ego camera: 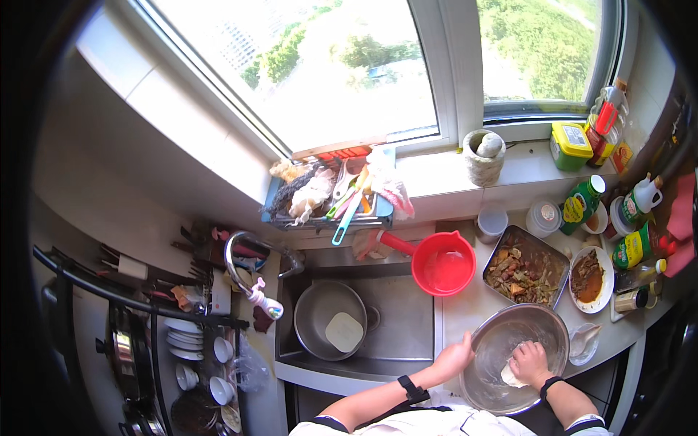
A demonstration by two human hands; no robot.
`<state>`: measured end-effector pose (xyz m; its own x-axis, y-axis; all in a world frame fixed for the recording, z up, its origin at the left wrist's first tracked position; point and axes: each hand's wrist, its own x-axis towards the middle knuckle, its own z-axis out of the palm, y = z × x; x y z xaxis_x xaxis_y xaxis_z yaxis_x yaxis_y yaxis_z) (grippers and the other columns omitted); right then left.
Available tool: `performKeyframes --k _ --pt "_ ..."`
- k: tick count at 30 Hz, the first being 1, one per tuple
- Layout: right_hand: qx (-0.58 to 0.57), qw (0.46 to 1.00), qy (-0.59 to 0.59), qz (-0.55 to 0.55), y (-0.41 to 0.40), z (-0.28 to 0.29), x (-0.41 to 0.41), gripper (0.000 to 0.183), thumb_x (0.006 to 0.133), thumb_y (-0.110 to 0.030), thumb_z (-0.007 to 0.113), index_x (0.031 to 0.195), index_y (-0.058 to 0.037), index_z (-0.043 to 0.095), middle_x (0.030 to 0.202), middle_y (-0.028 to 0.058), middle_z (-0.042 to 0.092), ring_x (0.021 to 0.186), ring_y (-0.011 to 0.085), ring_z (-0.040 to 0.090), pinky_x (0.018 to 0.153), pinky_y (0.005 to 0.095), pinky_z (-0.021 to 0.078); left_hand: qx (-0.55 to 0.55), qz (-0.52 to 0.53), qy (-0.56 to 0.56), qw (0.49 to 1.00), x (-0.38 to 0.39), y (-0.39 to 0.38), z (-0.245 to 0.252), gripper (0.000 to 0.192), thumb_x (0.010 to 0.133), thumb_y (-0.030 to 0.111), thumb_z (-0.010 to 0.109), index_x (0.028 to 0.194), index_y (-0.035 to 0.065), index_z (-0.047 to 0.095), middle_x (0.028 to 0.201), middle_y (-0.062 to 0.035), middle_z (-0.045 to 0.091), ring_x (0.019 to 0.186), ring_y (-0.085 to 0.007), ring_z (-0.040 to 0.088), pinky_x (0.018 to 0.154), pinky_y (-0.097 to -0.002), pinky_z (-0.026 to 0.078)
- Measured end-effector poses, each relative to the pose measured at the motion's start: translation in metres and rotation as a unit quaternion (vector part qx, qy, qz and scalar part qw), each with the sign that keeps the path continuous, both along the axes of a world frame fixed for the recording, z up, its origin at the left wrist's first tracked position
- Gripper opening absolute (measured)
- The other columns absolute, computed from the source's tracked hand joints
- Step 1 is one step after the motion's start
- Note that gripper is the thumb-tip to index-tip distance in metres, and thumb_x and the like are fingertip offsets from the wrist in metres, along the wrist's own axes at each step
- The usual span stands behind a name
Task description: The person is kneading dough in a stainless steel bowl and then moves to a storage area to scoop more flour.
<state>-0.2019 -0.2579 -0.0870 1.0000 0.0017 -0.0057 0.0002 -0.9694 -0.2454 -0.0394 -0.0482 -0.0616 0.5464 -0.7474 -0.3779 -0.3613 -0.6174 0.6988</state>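
A large stainless steel mixing bowl (pixel 491 381) stands at the counter's front edge, close to my body. My left hand (pixel 457 357) grips the bowl's left rim, with the thumb up. Inside the bowl my right hand (pixel 529 361) is pressed over a lump of pale dough (pixel 511 376), its fingers curled on it. Whitish smears mark the bowl's inner wall. Behind the bowl lies a metal tray of cooked food (pixel 518 278). A red plastic ladle (pixel 443 264) with a long handle sits to the upper left and seems to hold liquid.
Left is a steel sink (pixel 403 316) holding a metal basin (pixel 305 321). An oval dish with sauce (pixel 604 283), bottles and plastic tubs crowd the right side. A chrome faucet (pixel 232 256) arches over the sink's left. A stone mortar (pixel 482 169) stands on the windowsill.
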Motion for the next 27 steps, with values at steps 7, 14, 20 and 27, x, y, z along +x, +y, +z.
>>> performKeyframes --k 7,14,20,27 --pt "0.001 0.996 -0.007 -0.087 0.013 -0.023 0.020 0.020 0.075 -0.030 0.061 0.073 -0.0100 0.063 0.081 0.0087 0.060 0.086 0.0252 0.055 0.076 0.0418 0.0400 0.020 -0.005 0.007 1.000 -0.006 0.009 -0.008 0.035 0.086 0.016 0.052 0.108 -0.0037 0.033 0.058 -0.0240 0.057 0.055 -0.0439 0.058 0.050 -0.0522 0.045" --pt "0.048 0.992 -0.015 -0.116 0.002 -0.042 0.035 0.023 0.078 -0.028 0.060 0.067 -0.0083 0.064 0.073 0.0097 0.063 0.073 0.0281 0.061 0.065 0.0423 0.0459 0.016 -0.011 -0.019 1.000 -0.004 0.003 0.002 0.031 0.086 0.016 0.053 0.103 -0.0018 0.034 0.058 -0.0242 0.057 0.055 -0.0442 0.058 0.050 -0.0524 0.046" --pt "0.247 0.917 0.046 -0.311 0.010 0.009 0.042 0.033 0.084 -0.030 0.061 0.064 -0.0032 0.061 0.063 0.0112 0.059 0.064 0.0257 0.061 0.059 0.0380 0.0457 0.038 -0.025 -0.097 0.994 0.006 -0.002 0.009 0.035 0.086 0.022 0.054 0.106 0.0000 0.035 0.060 -0.0221 0.059 0.057 -0.0414 0.060 0.051 -0.0505 0.047" --pt "0.690 0.613 -0.148 -0.355 0.012 0.062 0.011 0.026 0.096 -0.025 0.050 0.101 -0.0011 0.060 0.097 0.0074 0.064 0.096 0.0148 0.060 0.083 0.0297 0.0466 -0.025 0.036 -0.219 0.975 -0.005 -0.003 0.052 0.040 0.079 0.020 0.067 0.106 -0.0029 0.048 0.100 -0.0206 0.057 0.096 -0.0348 0.058 0.076 -0.0419 0.049"
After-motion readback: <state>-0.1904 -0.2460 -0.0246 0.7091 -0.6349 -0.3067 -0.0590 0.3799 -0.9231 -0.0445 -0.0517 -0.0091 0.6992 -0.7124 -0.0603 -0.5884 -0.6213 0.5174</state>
